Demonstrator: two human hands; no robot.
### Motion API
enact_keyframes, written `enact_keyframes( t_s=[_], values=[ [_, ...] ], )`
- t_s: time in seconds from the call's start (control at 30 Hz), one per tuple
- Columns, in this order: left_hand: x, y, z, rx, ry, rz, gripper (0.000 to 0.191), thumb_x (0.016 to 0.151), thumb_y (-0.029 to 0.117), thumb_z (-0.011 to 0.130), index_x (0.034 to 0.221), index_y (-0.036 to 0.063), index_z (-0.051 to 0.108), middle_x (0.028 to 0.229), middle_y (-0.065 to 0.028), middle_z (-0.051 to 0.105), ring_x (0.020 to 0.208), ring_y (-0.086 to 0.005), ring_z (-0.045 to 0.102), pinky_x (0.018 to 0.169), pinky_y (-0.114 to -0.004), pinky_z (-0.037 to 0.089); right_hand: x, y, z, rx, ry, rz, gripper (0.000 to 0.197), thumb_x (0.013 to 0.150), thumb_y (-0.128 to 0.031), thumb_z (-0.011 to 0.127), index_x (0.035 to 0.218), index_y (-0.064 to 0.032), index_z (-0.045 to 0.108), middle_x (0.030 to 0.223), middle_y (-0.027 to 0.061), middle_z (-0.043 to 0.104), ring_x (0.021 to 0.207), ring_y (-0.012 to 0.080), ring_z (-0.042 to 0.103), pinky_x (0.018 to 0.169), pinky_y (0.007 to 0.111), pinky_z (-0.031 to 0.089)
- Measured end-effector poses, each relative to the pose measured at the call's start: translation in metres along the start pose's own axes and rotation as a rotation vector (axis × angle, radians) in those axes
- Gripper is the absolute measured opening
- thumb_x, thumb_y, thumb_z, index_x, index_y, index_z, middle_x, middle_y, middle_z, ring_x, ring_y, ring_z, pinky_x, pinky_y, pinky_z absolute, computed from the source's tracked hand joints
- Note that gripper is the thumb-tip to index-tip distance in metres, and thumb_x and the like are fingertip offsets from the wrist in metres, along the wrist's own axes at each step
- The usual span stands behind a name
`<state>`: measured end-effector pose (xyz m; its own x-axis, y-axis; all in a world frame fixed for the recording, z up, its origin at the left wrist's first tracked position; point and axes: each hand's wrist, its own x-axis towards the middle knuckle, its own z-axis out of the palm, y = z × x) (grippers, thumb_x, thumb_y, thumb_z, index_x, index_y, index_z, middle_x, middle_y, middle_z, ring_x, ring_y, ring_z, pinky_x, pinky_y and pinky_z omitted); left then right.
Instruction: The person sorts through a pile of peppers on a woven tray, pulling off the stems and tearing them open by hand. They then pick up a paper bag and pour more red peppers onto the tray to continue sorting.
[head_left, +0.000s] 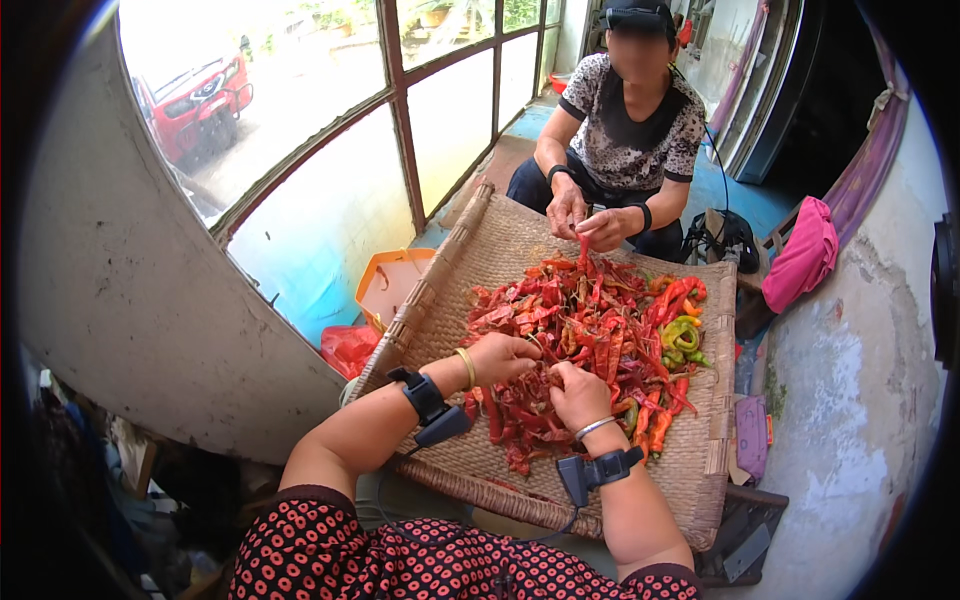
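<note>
A heap of red chili peppers (600, 319), many wrinkled and dry, covers the middle of a shallow woven tray (442, 292). Over the near side of the heap, my left hand (501, 361) pinches what looks like a pale chili stem at its fingertips. My right hand (583, 397) is just to the right, its curled fingers around a dark dried chili that they mostly hide. The two hands nearly meet. Fresher green chilies (681, 337) lie at the heap's right edge, with orange and red ones around them.
Across the tray a co-worker sits, with both hands (589, 221) on a red chili. An orange-rimmed container (386, 281) and a red plastic bag (349, 349) are left of the tray. Pink cloth (802, 255) hangs at right. A framed window (401, 90) runs along the left.
</note>
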<state>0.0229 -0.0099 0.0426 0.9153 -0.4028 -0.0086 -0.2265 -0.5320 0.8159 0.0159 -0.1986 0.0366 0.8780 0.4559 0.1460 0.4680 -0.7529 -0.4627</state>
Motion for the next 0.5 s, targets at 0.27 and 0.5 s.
enact_keyframes(
  t_s=[0.27, 0.5],
  values=[
    [-0.001, 0.011, 0.012, -0.024, -0.082, 0.037, 0.023, 0.079, 0.02, 0.053, 0.096, 0.0036, 0.057, 0.082, -0.0105, 0.06, 0.071, -0.0187, 0.058, 0.063, -0.028, 0.046, 0.016, 0.012, -0.026, 0.616, 0.525, 0.199, 0.025, 0.072, -0.003, 0.055, 0.097, -0.0022, 0.052, 0.086, 0.0068, 0.057, 0.069, 0.0147, 0.054, 0.06, 0.026, 0.044],
    [-0.002, 0.013, 0.017, -0.368, 0.036, -0.062, 0.028, 0.079, 0.014, 0.054, 0.105, 0.0029, 0.051, 0.084, -0.0031, 0.058, 0.067, -0.0059, 0.053, 0.055, -0.021, 0.046, 0.016, 0.006, -0.021, 0.943, 0.48, 0.236, 0.024, 0.074, -0.002, 0.054, 0.098, -0.0006, 0.05, 0.079, 0.0015, 0.053, 0.063, 0.006, 0.047, 0.056, 0.019, 0.04]
  ],
)
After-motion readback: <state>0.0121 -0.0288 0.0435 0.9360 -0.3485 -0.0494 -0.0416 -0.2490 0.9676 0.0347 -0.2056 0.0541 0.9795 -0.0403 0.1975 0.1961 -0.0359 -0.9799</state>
